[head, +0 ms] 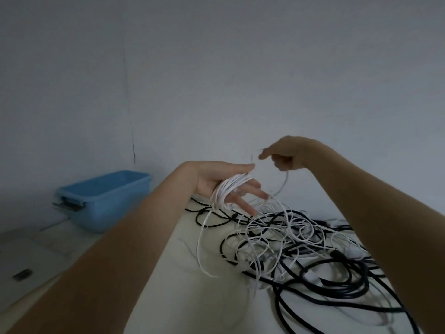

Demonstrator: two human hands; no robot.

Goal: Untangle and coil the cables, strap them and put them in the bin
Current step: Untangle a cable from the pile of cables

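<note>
White cable (228,189) wraps one left hand (216,182); right hand (286,153) pinches it.

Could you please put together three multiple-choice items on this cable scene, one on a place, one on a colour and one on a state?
1. Where is the bin?
A. Far left by the wall
B. On the cable pile
C. Under the right arm

2. What colour is the coil wound on the left hand?
A. Black
B. White
C. Blue

3. What is the right hand doing?
A. Lying flat on the table
B. Pinching a white strand
C. Gripping the bin

Answers: 1 A, it stands left against the wall; 2 B, the turns are white; 3 B, its fingertips pinch a thin strand.
</note>
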